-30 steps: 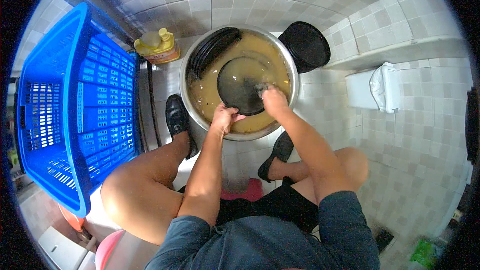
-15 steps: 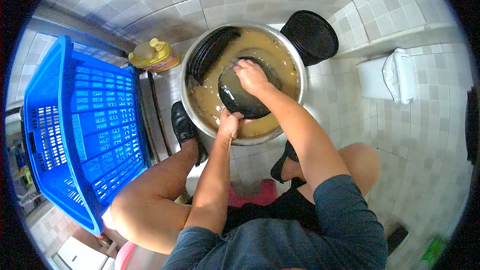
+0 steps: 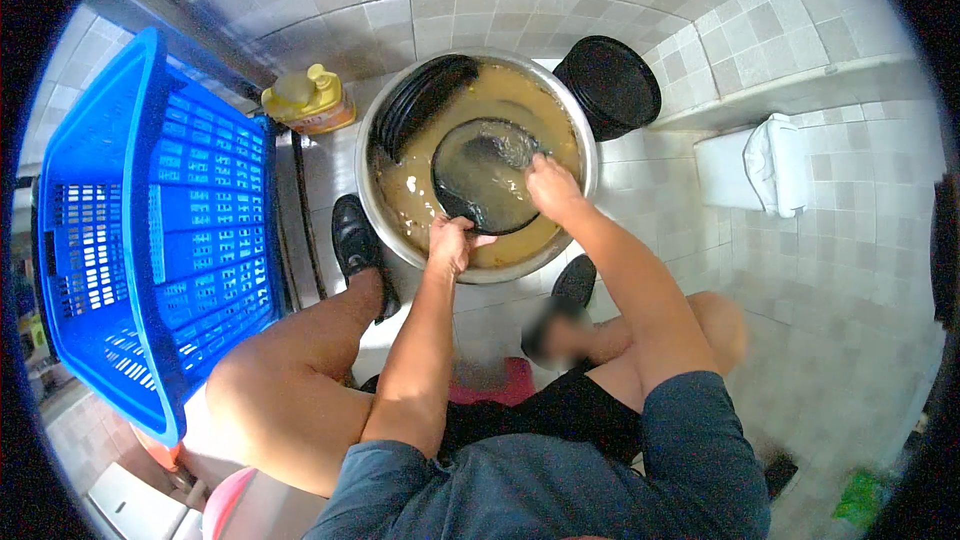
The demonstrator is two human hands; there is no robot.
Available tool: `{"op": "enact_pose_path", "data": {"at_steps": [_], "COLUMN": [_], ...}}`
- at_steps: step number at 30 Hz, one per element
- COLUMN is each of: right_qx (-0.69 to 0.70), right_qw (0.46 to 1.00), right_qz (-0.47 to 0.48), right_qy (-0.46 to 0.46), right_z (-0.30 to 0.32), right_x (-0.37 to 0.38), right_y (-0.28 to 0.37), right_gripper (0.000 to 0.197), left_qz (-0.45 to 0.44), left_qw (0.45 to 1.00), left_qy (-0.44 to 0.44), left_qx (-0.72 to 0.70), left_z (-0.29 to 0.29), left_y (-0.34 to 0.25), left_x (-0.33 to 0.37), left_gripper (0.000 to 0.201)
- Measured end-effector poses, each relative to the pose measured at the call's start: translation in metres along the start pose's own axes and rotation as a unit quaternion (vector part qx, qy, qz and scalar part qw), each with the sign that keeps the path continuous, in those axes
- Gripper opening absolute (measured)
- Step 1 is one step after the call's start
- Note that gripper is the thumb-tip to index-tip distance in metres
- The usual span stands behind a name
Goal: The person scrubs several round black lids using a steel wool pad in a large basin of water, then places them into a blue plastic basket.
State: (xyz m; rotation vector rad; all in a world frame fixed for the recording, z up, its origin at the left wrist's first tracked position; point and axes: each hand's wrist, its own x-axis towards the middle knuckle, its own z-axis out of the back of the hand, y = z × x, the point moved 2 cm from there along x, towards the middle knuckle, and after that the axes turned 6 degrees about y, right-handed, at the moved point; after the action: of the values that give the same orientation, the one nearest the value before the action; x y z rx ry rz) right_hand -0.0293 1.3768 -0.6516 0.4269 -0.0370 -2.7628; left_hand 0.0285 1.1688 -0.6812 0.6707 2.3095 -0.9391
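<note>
A round black plate (image 3: pixel 462 212) lies tilted in cloudy, yellowish water inside a wide metal basin (image 3: pixel 591 175). My left hand (image 3: pixel 453 243) is closed on its near rim, thumb on top. My right hand (image 3: pixel 552 188) is at the plate's right edge, its fingers curled together; whatever they may hold is hidden. Water ripples over the plate just left of those fingers. Several more black plates (image 3: pixel 428 100) lean together, half sunk, along the basin's far left wall.
A stack of round black plates (image 3: pixel 612 88) stands on the floor behind the basin's right side. At the left are a yellow bottle (image 3: pixel 312 105) and a large blue slatted basket (image 3: pixel 205 230). A white bin (image 3: pixel 745 168) sits to the right. Tiled walls close off the back.
My right hand has slid from the plate's upper middle to its right edge, its fingers now curled. The left hand keeps its grip on the near rim.
</note>
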Motion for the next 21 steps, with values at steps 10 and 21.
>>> {"op": "enact_pose_path", "data": {"at_steps": [10, 21], "right_qx": [0.152, 0.023], "right_qw": [0.973, 0.985], "right_qz": [0.160, 0.120], "right_qy": [0.064, -0.119], "right_z": [0.022, 0.028], "right_x": [0.001, 0.108], "right_y": [0.094, 0.071], "right_gripper": [0.019, 0.016], "left_qz": [-0.006, 0.029], "left_qw": [0.998, 0.999], "left_qy": [0.048, 0.012], "left_qx": [0.047, 0.027], "left_z": [0.017, 0.007], "left_y": [-0.006, 0.000], "left_x": [0.005, 0.001], "left_gripper": [0.053, 0.052]}}
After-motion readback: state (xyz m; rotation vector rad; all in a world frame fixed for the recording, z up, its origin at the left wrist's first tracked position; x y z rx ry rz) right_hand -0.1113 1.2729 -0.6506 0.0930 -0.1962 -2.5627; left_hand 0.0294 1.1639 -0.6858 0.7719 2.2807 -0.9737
